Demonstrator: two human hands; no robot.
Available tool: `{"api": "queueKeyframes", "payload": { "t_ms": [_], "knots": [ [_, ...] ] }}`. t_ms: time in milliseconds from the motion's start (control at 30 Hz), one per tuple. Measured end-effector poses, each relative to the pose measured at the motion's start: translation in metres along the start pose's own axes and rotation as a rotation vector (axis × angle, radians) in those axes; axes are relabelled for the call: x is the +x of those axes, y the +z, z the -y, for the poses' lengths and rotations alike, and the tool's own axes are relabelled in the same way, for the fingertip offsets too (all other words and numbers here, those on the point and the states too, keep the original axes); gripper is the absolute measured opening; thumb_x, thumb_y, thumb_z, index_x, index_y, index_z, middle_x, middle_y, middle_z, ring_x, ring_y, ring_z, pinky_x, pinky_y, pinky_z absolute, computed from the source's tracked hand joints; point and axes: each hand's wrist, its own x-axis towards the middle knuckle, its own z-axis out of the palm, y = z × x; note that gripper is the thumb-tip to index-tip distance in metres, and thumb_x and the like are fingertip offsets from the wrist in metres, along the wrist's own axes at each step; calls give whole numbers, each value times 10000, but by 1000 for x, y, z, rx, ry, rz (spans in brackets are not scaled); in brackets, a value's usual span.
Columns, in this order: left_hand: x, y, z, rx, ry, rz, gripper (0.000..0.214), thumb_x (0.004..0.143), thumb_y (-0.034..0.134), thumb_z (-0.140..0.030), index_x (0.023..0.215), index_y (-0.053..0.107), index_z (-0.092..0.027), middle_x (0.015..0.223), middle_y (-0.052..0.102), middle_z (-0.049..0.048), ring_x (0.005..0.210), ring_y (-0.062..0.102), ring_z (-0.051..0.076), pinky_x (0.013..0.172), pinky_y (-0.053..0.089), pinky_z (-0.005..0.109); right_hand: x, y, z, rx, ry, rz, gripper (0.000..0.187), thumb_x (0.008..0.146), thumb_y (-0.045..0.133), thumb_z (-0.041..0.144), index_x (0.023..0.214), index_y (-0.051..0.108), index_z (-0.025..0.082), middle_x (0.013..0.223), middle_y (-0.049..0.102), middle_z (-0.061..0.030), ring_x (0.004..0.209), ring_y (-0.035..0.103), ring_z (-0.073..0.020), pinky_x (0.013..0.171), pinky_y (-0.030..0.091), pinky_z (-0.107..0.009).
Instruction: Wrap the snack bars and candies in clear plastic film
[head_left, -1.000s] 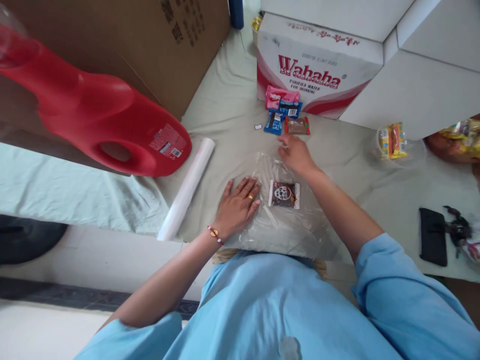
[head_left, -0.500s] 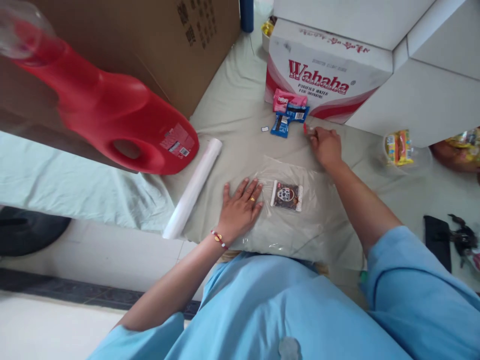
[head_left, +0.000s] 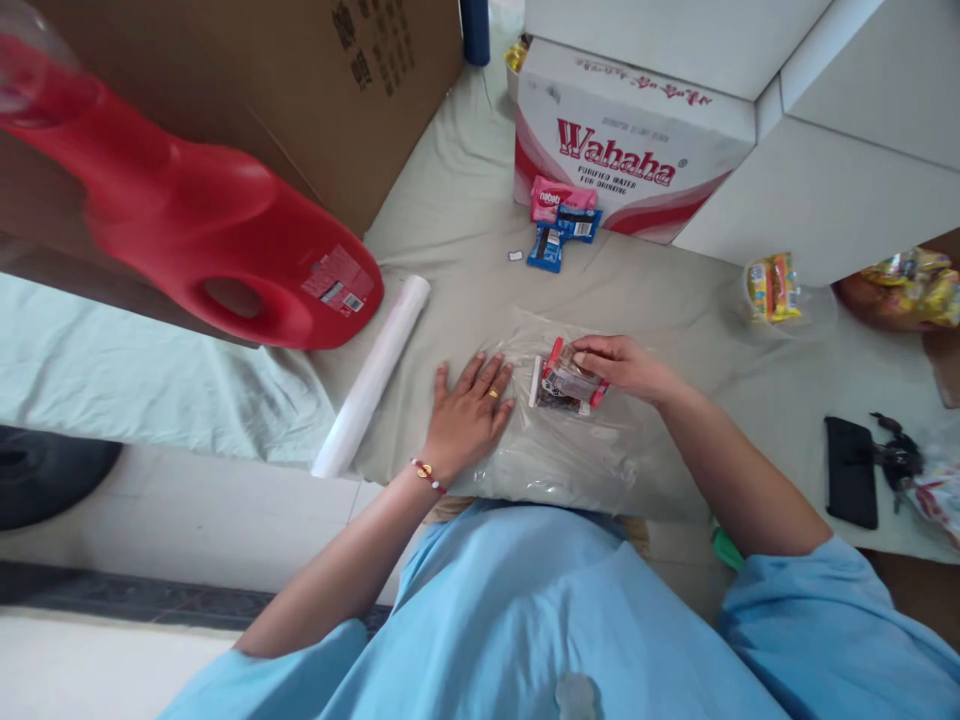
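Observation:
My left hand (head_left: 469, 408) lies flat with fingers spread on the left edge of a clear plastic bag (head_left: 577, 460). Above the bag, my right hand (head_left: 626, 368) pinches a snack packet with red ends and a see-through middle (head_left: 574, 375). Beneath it, a dark snack packet with white ends (head_left: 559, 402) rests on the bag, partly covered by the held one. Farther back are a pink wafer packet (head_left: 559, 198) and two blue snack packets (head_left: 546, 248), with a small white label (head_left: 515, 256) near them.
A white plastic roll (head_left: 375, 375) lies left of my left hand, with a large red detergent bottle (head_left: 255, 250) beyond. A Wahaha carton (head_left: 622, 150) stands at the back. On the right are a clear bowl of snacks (head_left: 814, 312), a black phone (head_left: 850, 470) and keys (head_left: 896, 450).
My right hand has come back toward me from beside the blue packets, bringing the red-ended packet over the dark one. My left hand stays flat on the bag; the camera view has shifted slightly.

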Motion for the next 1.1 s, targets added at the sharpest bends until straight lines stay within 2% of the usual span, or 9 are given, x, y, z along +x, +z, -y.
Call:
{"api": "queueKeyframes", "payload": {
  "t_ms": [200, 267, 400, 500, 600, 667, 800, 1000, 1100],
  "knots": [
    [0, 0, -1, -4, -7, 3, 588, 1104, 326, -458, 1659, 398, -278, 1718, 397, 88, 1626, 308, 314, 1309, 39, 697, -8, 1, 3, 45, -76, -286, 456, 927, 654, 634, 1053, 754, 207, 848, 692, -11, 718, 585, -150, 640, 459, -266],
    [0, 0, -1, -5, -8, 6, 587, 1104, 328, -460, 1656, 405, -276, 1716, 401, 87, 1624, 311, 317, 1308, 39, 699, -12, 1, 3, 22, -78, -281, 472, 970, 592, 646, 1039, 761, 210, 819, 688, -15, 690, 583, -151, 621, 453, -267],
    [0, 0, 0, 12, -10, 7, 583, 1103, 335, -456, 1656, 401, -285, 1721, 392, 76, 1628, 303, 313, 1310, 37, 693, -7, 18, -11, -395, -139, -249, 363, 1022, 560, 491, 972, 771, 201, 921, 737, -67, 840, 658, -202, 785, 518, -315],
    [0, 1, 1, 23, -7, 7, 585, 1104, 333, -459, 1660, 395, -289, 1724, 388, 68, 1630, 297, 308, 1316, 35, 685, -4, 34, -23, -737, -176, -353, 351, 1067, 485, 383, 1012, 767, 181, 1019, 737, -127, 959, 663, -247, 896, 530, -362],
    [0, 1, 1, 19, -2, 8, 587, 1103, 332, -460, 1661, 393, -287, 1723, 390, 62, 1629, 300, 309, 1317, 47, 688, -14, 38, -26, -868, -260, -463, 367, 1082, 481, 406, 1163, 752, 173, 1191, 726, -163, 1131, 631, -301, 1008, 529, -437],
    [0, 0, 1, 13, -2, 4, 587, 1102, 335, -458, 1663, 389, -293, 1723, 391, 59, 1628, 304, 312, 1317, 58, 690, -25, 31, -24, -909, -396, -392, 381, 1055, 556, 432, 1302, 711, 187, 1354, 682, -157, 1303, 558, -331, 1117, 488, -499],
    [0, 0, 1, 9, -3, -2, 587, 1101, 341, -457, 1660, 395, -285, 1718, 398, 65, 1624, 312, 312, 1317, 62, 690, -46, 16, -29, -933, -570, -46, 524, 979, 697, 368, 1483, 600, 259, 1546, 569, -113, 1505, 404, -344, 1209, 421, -574],
    [0, 1, 1, 12, 2, -9, 583, 1106, 331, -464, 1645, 425, -262, 1716, 404, 62, 1620, 319, 305, 1320, 57, 685, -53, 23, -48, -1037, -521, -42, 549, 951, 734, 304, 1484, 608, 260, 1525, 579, -134, 1497, 400, -365, 1238, 345, -629],
    [-1, 3, 2, 9, 4, -16, 581, 1104, 330, -460, 1643, 429, -270, 1714, 409, 63, 1619, 322, 305, 1323, 57, 679, -51, 27, -47, -1016, -475, -74, 670, 915, 778, 338, 1535, 558, 211, 1398, 630, -178, 1383, 479, -378, 1174, 411, -614]
  ]
}}
